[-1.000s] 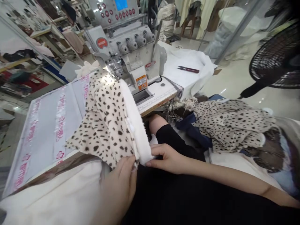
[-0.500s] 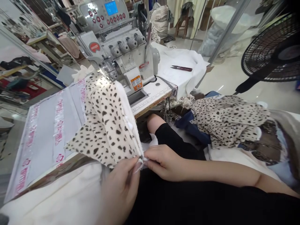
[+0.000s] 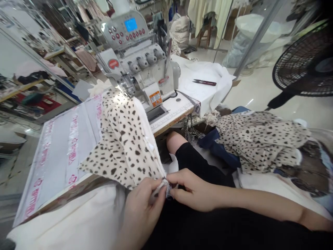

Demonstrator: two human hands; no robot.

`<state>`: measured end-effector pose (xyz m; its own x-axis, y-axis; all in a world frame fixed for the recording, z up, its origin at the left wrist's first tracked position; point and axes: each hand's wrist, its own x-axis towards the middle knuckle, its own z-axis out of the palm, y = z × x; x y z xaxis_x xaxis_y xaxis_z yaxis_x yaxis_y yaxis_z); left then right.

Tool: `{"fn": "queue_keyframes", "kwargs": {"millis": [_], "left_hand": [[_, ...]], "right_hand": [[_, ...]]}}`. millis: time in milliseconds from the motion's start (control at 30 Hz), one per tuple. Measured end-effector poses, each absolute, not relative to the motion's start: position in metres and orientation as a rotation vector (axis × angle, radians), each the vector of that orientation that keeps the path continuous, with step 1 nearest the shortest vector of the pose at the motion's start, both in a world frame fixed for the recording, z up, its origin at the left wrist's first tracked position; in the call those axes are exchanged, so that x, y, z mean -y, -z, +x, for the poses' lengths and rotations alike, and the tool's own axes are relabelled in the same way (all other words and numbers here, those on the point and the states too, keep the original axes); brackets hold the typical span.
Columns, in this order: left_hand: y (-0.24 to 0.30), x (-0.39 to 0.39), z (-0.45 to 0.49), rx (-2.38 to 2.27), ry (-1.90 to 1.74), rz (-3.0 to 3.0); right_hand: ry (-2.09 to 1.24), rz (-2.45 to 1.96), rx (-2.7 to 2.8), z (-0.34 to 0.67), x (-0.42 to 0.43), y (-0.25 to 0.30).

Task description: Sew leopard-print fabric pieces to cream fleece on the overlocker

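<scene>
At the sewing table, below the overlock machine, the spotted fabric lies over a grey panel, its lower corner held firmly and neatly between the narrowly closed fingers of the right hand and left hand

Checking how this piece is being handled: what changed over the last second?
The left hand and right hand moved together and now both pinch the lower corner of the spotted fabric. The white lining, earlier showing broadly along the edge, is now mostly folded behind it. The overlocker, snips and spotted pile stayed put.
</scene>
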<state>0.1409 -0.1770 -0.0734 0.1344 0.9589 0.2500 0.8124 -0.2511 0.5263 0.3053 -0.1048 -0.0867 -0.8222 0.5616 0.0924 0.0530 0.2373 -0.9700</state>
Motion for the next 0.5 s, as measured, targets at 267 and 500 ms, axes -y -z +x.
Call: {"fn": "queue_keyframes", "kwargs": {"millis": [267, 500], "left_hand": [[0.076, 0.17, 0.134, -1.669, -0.93, 2.285], [0.068, 0.166, 0.136, -1.588, -1.031, 2.666]], "right_hand": [[-1.177, -0.56, 2.319, 0.316, 0.089, 0.068], [-0.442, -0.024, 2.68, 0.307, 0.062, 0.053]]}}
